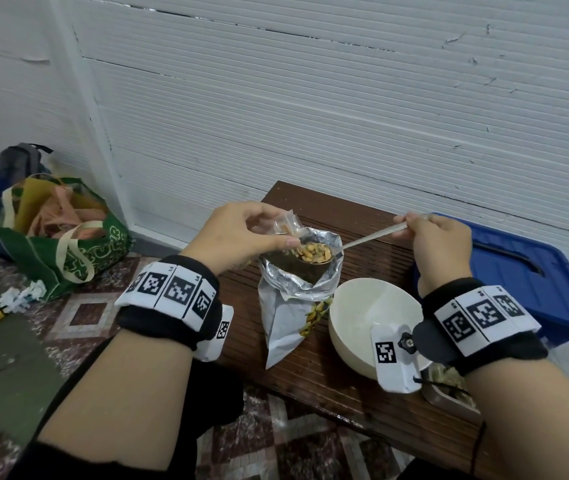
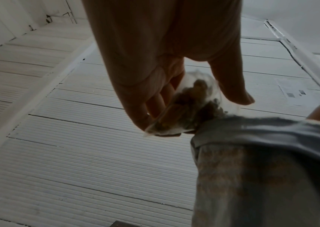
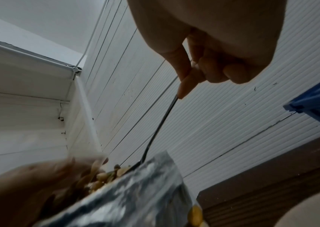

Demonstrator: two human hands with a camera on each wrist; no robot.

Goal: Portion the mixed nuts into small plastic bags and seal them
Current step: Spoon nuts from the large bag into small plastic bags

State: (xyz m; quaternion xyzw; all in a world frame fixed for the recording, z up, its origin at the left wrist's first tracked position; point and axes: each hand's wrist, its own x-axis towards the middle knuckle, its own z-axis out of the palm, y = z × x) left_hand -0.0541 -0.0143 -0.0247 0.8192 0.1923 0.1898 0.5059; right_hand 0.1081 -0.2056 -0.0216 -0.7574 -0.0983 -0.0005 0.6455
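Foil nut pouch stands open on the dark wood counter, top rolled down, silver lining showing. One metal spoon, bowl heaped with mixed nuts, sits over the pouch mouth. Right hand grips the spoon handle, fingers curled round it. Left hand pinches one small clear plastic bag just above the pouch, beside the spoon; a few nuts already inside it, seen from the left wrist.

One white bowl right of the pouch; contents unclear. Metal tray at the counter's near edge, mostly hidden by the right wrist.

Blue plastic bin lid right of the counter. On the floor at left: green tote stuffed with bags, grey backpack behind it, crumpled paper.
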